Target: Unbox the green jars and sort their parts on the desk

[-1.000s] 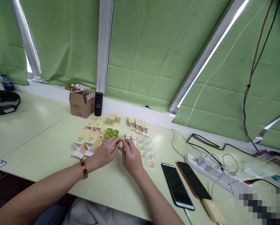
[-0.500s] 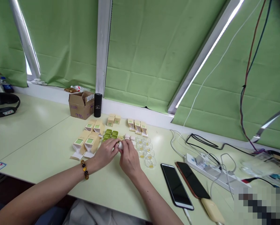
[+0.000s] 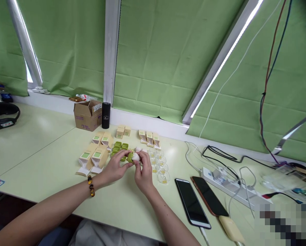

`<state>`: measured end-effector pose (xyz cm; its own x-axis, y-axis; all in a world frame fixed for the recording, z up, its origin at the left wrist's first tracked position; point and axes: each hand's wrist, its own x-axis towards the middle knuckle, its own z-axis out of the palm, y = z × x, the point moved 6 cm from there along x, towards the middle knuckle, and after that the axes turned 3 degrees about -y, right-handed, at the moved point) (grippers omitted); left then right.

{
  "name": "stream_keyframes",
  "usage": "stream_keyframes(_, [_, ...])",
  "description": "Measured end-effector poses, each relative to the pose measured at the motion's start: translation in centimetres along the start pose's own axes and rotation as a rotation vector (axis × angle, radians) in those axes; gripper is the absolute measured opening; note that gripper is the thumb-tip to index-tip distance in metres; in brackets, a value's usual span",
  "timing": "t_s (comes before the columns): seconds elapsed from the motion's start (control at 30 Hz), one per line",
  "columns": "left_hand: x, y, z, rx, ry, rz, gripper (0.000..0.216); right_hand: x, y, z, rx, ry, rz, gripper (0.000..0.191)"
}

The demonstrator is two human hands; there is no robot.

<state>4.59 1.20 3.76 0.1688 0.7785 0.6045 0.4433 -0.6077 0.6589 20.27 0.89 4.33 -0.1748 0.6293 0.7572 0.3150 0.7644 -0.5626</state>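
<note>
My left hand [image 3: 119,166] pinches a small green cup [image 3: 130,157] between thumb and fingers. My right hand [image 3: 144,171] closes on a white rounded piece [image 3: 135,157], which sits against the mouth of the cup. Whether the two are joined, I cannot tell. Behind my left fingers stand several similar green cups [image 3: 121,146] in rows. Past my right fingers lie a few white pieces [image 3: 141,149], partly hidden. Several clear plastic covers [image 3: 163,178] with yellow marks are grouped to the right of my right hand.
Open cartons [image 3: 100,155] stand left of the cups, more small cartons [image 3: 149,138] behind. A cardboard box [image 3: 87,116] and black tumbler [image 3: 106,115] are at the back. Two phones [image 3: 192,203] [image 3: 210,196], a cream case [image 3: 231,229] and a power strip [image 3: 229,182] lie right.
The fingers have spread a little and turned the held pieces, so the green cup now shows beside the white piece. My right hand has shifted slightly right.
</note>
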Motion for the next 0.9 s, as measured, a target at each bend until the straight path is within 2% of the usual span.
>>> stream_keyframes(0.17, [-0.2,-0.4,0.1,-0.014,0.018,-0.049,0.043,0.0,0.7,-0.2,0.158,0.075,0.139,0.025])
stream_keyframes(0.33, [-0.2,-2.3,-0.1,-0.081,0.061,-0.126,0.049,0.5,3.4,-1.5,0.604,0.226,0.465,0.041])
stream_keyframes(0.53, [-0.5,-3.1,-0.1,-0.195,0.113,-0.127,0.051,0.7,4.8,-0.9,1.081,0.262,0.675,0.040])
stream_keyframes(0.67, [-0.5,-3.0,-0.3,-0.270,0.140,-0.133,0.051,0.5,5.0,-0.7,1.170,0.261,0.714,0.037])
stream_keyframes(0.9, [-0.4,-3.0,-0.6,-0.315,0.179,-0.130,0.049,1.4,3.4,-1.5,1.150,0.232,0.644,0.041])
